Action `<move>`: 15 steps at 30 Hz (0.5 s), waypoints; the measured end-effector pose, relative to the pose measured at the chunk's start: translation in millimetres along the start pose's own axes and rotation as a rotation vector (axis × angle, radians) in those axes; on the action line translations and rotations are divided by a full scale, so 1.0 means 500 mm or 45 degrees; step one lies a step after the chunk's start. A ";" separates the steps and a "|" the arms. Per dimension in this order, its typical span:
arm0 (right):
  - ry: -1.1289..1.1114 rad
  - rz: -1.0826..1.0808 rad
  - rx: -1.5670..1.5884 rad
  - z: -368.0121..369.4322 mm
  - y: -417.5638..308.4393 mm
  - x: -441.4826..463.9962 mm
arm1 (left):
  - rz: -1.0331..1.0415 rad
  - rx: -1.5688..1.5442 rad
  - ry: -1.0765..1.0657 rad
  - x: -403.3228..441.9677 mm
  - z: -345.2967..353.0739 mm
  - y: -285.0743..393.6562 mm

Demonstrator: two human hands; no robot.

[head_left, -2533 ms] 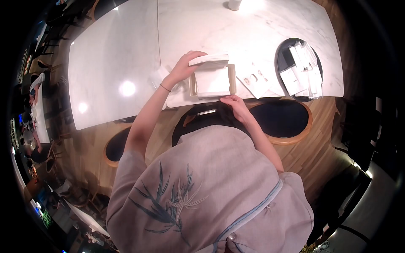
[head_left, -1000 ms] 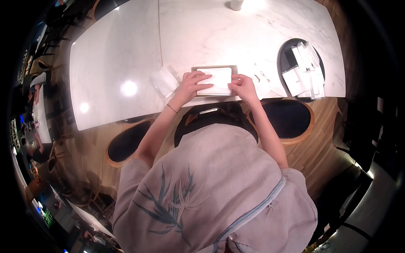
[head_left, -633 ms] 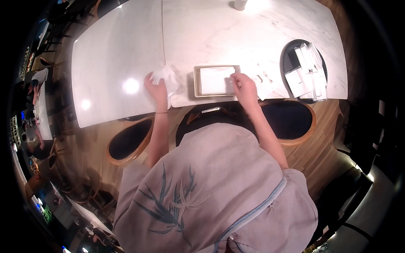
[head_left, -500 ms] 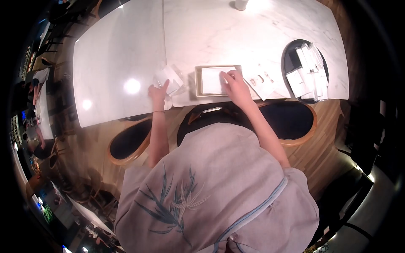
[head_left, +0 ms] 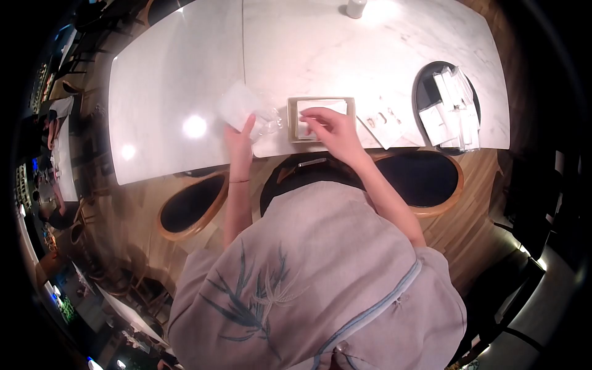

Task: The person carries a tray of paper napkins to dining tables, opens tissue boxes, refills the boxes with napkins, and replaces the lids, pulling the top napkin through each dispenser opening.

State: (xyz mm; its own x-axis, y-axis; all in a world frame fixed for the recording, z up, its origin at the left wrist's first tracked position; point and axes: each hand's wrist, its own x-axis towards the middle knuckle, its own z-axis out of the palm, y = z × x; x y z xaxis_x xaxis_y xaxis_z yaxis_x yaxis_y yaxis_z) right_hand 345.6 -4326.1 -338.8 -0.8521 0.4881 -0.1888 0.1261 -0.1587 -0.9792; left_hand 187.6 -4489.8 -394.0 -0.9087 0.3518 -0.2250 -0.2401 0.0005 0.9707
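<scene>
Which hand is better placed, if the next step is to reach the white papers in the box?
Probably the right hand: it is directly above the box and its white papers. The left hand is beside the box, its grip on a white packet.

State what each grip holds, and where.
Left grip: a white packet, by its near edge. Right grip, over the box: any hold cannot be told.
</scene>
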 end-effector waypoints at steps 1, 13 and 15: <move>-0.039 0.005 0.032 0.011 -0.027 0.002 | -0.027 -0.021 -0.082 -0.011 0.017 0.017; 0.210 -0.475 -0.482 0.083 0.005 0.008 | -0.271 -0.129 -0.410 -0.059 0.005 0.000; 0.229 -0.548 -0.566 0.079 0.009 0.007 | -0.284 -0.140 -0.413 -0.065 0.008 0.003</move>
State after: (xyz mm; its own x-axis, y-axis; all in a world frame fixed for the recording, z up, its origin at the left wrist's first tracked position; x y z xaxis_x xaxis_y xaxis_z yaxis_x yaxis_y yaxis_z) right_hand 323.0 -4359.1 -341.2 -0.7798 0.5713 0.2561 0.0232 0.4352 -0.9001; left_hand 218.2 -4497.3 -384.9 -0.6798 0.6311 -0.3736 -0.4701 0.0159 0.8825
